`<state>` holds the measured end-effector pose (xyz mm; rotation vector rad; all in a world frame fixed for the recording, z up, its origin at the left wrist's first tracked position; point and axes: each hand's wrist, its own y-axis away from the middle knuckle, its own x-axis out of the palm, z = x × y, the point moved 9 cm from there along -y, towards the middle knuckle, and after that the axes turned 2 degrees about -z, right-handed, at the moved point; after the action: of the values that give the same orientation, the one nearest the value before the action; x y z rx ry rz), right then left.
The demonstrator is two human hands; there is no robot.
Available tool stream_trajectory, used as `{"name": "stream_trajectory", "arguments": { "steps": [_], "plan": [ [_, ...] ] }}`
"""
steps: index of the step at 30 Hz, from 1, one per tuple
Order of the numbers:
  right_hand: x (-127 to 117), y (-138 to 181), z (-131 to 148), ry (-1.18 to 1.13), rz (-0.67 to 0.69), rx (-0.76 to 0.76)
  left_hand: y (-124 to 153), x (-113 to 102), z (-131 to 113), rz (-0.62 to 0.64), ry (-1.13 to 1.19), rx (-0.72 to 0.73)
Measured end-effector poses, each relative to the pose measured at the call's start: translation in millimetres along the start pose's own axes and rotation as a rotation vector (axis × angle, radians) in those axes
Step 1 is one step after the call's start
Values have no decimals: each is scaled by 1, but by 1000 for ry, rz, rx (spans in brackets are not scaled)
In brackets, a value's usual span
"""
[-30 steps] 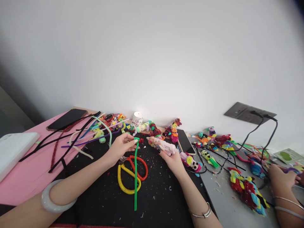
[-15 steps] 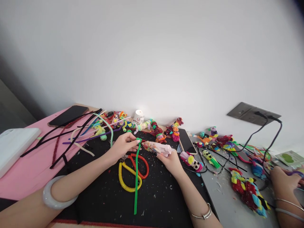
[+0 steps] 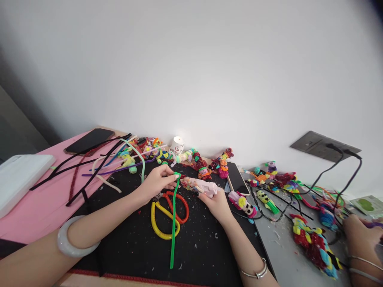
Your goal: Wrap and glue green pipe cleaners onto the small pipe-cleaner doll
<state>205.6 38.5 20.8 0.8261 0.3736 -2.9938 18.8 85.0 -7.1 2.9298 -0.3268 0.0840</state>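
Observation:
My left hand (image 3: 156, 183) pinches the top end of a long green pipe cleaner (image 3: 174, 223), which hangs down over the black mat (image 3: 125, 235). My right hand (image 3: 218, 202) grips a pink glue gun (image 3: 200, 186) whose tip points left and meets the green stem's top. Under the stem lie scissors with a red and a yellow loop handle (image 3: 167, 213). A pale bangle sits on my left wrist and a thin silver bracelet on my right.
Loose pipe cleaners (image 3: 98, 167) and small finished figures (image 3: 220, 163) crowd the mat's far edge. A phone (image 3: 89, 140) and a white box (image 3: 19, 179) lie on the pink surface at left, a second phone (image 3: 237, 178) beside my right hand. Another person's hand (image 3: 360, 239) works at far right near cables.
The glue gun in my right hand has moved left until its tip reaches the green stem's top. My left hand has kept its pinch on the stem.

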Motion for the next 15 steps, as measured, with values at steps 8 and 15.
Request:
{"name": "stream_trajectory", "arguments": {
  "steps": [8, 15],
  "plan": [
    [-3, 0, -7, 51, -27, 25, -3, 0, -1, 6, 29, 12],
    [-2, -1, 1, -11, -15, 20, -1, 0, -2, 5, 38, 5]
  ]
}}
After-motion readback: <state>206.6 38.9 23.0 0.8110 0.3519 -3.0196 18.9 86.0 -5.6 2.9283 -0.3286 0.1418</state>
